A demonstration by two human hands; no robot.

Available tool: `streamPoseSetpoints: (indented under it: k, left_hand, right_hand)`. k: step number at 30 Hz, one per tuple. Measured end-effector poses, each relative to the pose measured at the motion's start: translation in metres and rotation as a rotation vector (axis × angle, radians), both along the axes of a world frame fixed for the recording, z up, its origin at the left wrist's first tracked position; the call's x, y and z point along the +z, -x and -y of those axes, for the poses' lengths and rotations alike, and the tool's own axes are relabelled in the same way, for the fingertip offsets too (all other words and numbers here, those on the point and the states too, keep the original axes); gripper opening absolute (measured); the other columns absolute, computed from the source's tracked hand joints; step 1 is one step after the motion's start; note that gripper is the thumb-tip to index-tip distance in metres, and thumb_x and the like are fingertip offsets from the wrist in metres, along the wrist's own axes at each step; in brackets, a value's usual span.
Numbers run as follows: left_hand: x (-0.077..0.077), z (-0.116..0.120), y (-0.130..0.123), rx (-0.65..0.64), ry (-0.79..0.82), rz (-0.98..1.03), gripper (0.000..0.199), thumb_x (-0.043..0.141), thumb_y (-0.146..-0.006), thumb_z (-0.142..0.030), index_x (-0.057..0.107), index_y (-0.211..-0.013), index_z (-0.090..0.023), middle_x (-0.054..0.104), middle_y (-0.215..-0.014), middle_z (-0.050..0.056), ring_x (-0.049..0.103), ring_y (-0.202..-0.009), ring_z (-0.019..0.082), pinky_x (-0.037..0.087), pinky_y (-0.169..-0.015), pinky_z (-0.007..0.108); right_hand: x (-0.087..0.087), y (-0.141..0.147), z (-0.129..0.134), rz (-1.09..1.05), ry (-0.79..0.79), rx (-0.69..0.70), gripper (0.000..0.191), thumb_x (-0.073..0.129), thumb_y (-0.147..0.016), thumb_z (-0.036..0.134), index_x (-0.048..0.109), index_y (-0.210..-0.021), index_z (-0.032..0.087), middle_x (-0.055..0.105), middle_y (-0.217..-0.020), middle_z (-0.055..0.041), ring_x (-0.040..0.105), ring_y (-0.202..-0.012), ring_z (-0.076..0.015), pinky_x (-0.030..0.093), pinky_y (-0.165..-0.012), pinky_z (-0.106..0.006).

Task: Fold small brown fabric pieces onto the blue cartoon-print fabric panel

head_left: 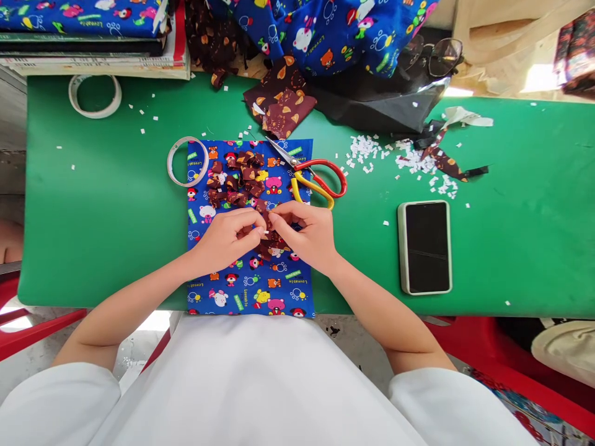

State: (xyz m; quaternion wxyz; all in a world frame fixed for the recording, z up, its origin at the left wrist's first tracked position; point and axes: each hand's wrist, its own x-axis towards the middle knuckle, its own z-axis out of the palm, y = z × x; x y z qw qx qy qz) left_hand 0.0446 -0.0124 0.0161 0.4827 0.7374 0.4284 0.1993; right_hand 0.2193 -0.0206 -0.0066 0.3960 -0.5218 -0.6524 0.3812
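Both hands meet over a blue cartoon-print cloth (251, 297) lying on the green table. My left hand (225, 235) is closed in a pinch at a small brown printed fabric piece (263, 209), with a tiny white bit by the thumb tip. My right hand (309, 232) pinches at the same spot, fingertips almost touching the left ones. More brown fabric (269, 251) lies just under the hands. Above them sits a cluster of small folded brown fabric pieces (237, 176). Scissors (302, 170) with red and yellow handles rest, blades spread, at the cloth's upper right.
One tape roll (188, 162) overlaps the cloth's left edge; another tape roll (95, 97) is farther left. White paper scraps (413, 158) litter the right side, above a phone (425, 248). Brown fabric (281, 102), glasses (439, 57) and stacked books (102, 62) line the back.
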Motion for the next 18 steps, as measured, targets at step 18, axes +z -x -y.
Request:
streamPoseSetpoints:
  k: [18]
  left_hand:
    - [-0.0012, 0.0004, -0.0023, 0.063, -0.07, -0.016, 0.015, 0.047, -0.082, -0.017, 0.055, -0.07, -0.016, 0.054, -0.068, -0.002, 0.047, -0.06, 0.008, 0.037, -0.057, 0.02]
  right_hand:
    - [-0.0015, 0.0015, 0.0036, 0.169, -0.384, 0.24, 0.012, 0.049, -0.083, 0.017, 0.051, -0.072, 0.019, 0.055, -0.057, 0.0021, 0.048, -0.05, -0.0087, 0.038, -0.049, -0.021]
